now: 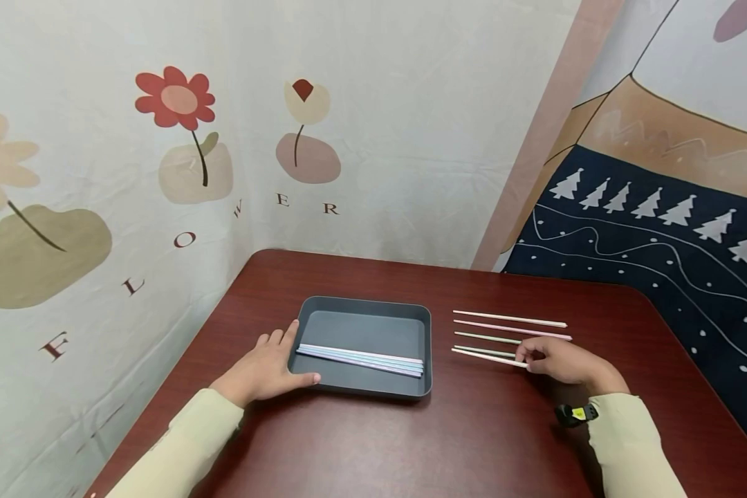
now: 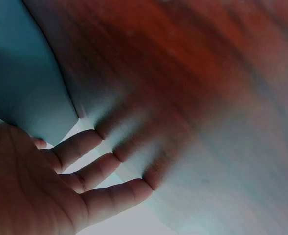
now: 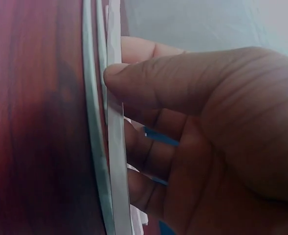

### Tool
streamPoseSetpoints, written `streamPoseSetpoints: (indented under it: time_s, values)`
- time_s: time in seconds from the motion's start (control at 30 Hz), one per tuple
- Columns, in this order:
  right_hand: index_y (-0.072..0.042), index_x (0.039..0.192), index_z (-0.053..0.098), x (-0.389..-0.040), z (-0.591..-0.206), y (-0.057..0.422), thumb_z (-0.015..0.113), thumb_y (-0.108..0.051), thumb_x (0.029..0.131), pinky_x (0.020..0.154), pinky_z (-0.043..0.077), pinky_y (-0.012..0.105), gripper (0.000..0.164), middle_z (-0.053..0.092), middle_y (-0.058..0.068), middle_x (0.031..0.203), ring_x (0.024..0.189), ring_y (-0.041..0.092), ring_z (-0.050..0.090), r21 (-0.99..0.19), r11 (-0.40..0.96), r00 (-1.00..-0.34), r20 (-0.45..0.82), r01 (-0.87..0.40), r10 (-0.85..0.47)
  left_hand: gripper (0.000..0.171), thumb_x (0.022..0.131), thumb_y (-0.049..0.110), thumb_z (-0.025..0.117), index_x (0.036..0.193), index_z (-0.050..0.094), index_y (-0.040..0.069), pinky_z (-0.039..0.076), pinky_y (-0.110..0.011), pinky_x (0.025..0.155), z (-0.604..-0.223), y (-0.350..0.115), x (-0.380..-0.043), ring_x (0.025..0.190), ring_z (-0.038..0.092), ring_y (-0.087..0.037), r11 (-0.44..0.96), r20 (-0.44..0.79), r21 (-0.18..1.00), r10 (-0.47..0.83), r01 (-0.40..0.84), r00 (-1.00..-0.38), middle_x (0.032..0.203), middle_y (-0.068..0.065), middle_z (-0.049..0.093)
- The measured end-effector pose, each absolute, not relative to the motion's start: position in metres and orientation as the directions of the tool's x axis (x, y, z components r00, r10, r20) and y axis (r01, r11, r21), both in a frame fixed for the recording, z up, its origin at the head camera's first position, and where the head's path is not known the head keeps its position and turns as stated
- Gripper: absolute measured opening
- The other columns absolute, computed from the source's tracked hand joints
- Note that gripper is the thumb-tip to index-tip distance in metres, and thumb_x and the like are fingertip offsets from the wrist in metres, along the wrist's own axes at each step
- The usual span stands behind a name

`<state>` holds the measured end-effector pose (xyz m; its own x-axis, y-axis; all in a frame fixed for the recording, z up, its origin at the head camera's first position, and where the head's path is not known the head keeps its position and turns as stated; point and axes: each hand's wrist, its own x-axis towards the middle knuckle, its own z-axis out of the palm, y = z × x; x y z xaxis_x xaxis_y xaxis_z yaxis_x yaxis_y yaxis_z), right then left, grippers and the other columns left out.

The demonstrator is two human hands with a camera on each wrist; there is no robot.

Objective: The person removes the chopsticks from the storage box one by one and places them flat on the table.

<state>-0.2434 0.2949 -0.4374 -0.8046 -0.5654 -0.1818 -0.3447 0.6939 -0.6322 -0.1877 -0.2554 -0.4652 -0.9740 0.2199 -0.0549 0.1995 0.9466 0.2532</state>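
My left hand (image 1: pixel 263 370) rests against the left side of a grey rectangular tray (image 1: pixel 373 395), thumb over its near left corner and fingers along its outer wall. In the left wrist view those fingers (image 2: pixel 117 196) are stretched out, tips down by the table. Inside the tray lies a bundle of white, pale blue and lilac chopsticks (image 1: pixel 361 360). To the tray's right, my right hand (image 1: pixel 563 360) pinches a white chopstick (image 3: pixel 118 166) between thumb and fingers. Two pale green chopsticks (image 3: pixel 92 105) lie right beside it.
Beyond the right hand lie a pink chopstick (image 1: pixel 510 329) and a cream chopstick (image 1: pixel 504 318), roughly parallel. The dark red table (image 1: pixel 373 456) meets a printed curtain (image 1: pixel 398 228) at the back. A black band with a yellow tag (image 1: pixel 577 413) is at the right wrist.
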Motion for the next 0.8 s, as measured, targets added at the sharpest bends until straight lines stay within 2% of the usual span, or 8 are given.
streamPoseSetpoints:
  time_s: [0.33,0.8]
  values:
    - [-0.014,0.092,0.065,-0.245,-0.447,0.296,0.057,0.006,0.092,0.066,0.041,0.031,0.022,0.055,-0.001,0.082,0.073,0.014,0.049,-0.612,0.702,-0.803,-0.174,-0.365,-0.570,0.130,0.072,0.088,0.055,0.155,0.020,-0.006,0.043,-0.058,0.097,-0.466,-0.256,-0.188,0.126,0.041,-0.053,0.945,-0.046,0.254,0.223,0.205,-0.974,0.141,-0.030,0.043]
    - [-0.016,0.091,0.065,-0.235,-0.445,0.294,0.060,0.005,0.090,0.064,0.039,0.030,0.022,0.055,-0.005,0.080,0.070,0.011,0.046,-0.562,0.726,-0.819,-0.143,-0.395,-0.556,0.131,0.070,0.090,0.053,0.155,0.021,-0.005,0.043,-0.058,0.096,-0.466,-0.256,-0.188,0.125,0.041,-0.051,0.946,-0.044,0.254,0.219,0.201,-0.975,0.141,-0.029,0.044]
